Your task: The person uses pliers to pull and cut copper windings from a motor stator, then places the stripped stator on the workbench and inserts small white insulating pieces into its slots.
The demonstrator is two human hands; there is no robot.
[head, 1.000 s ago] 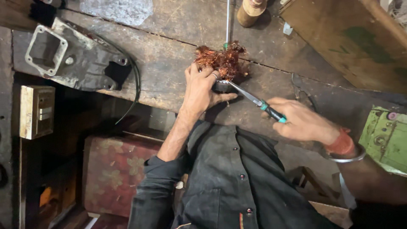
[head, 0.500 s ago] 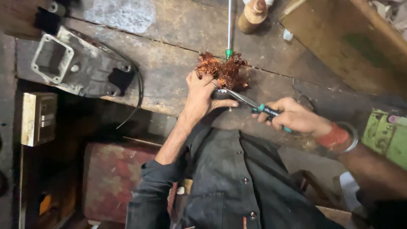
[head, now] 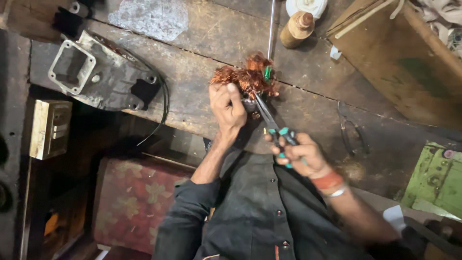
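Left hand point(head: 227, 107) grips tangled copper wire bundle point(head: 245, 77) on worn wooden workbench point(head: 202, 38); right hand point(head: 298, 153) holds teal-handled pliers point(head: 273, 126) against it.

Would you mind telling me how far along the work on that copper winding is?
Already loosened: copper wire stands up in a tangled tuft. In hand: the left hand steadies the part while the right hand works the pliers into it. Left: most wire remains attached.
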